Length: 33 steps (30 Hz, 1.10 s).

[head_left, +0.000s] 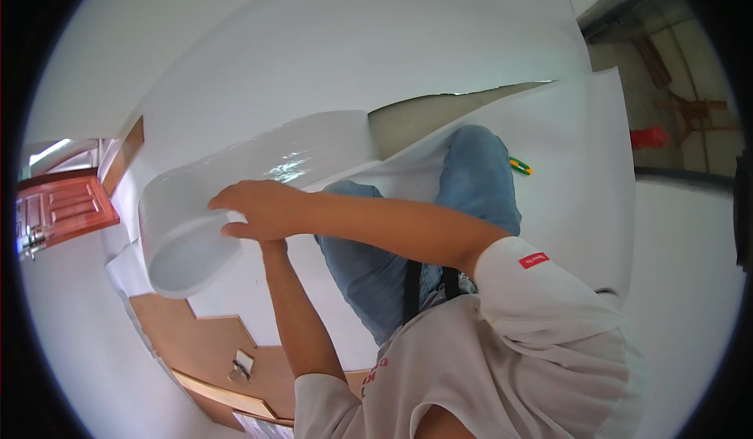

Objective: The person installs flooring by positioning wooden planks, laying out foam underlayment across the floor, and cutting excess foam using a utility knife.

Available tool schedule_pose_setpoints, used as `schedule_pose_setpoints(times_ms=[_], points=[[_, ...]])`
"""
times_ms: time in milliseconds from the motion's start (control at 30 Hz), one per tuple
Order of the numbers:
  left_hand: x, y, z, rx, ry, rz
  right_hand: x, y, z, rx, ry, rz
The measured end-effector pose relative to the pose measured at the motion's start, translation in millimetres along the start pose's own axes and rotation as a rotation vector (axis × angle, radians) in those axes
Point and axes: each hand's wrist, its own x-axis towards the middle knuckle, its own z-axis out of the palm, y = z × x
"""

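Note:
My right hand (263, 205) reaches across to the left. Its thumb is spread from its fingers, over the curled end of a white sheet (188, 223). The sheet bends back on itself in a loose roll, and its top is glossy. My left hand (273, 244) is beneath the right one; little more than its wrist shows, so its fingers are hidden. A green and yellow utility knife (520, 166) lies to the right of my knee, on a white sheet (580, 204) spread beneath me.
My jeans-clad knees (474, 164) are bent on the sheet. Ahead, a long wedge-shaped gap between sheets bares greyish floor (416, 123). Brown panelling (184, 333) is at lower left, a reddish wooden door (67, 207) at far left. An opening at right shows wooden furniture (690, 113) and a red object (649, 137).

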Motion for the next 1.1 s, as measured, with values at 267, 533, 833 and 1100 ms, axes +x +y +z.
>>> schedule_pose_setpoints(times_ms=[267, 533, 833, 1100], points=[[-3.1, 68.0, -190.5, 0.193, 0.505, -0.087, -189.3, 142.6, -81.7, -0.356, 0.048, 0.667], [34.1, 175.0, -286.1, 0.333, 0.468, 0.033, -232.2, 227.3, -97.5, -0.572, -0.294, 0.762], [92.2, 382.4, -391.9, 0.404, 0.483, 0.285, -238.4, 288.4, -87.1, -0.579, -0.459, 1.028], [72.3, 575.4, -420.6, 1.198, 0.521, 0.595, -235.8, 288.0, -95.3, -0.638, -0.581, 1.124]])
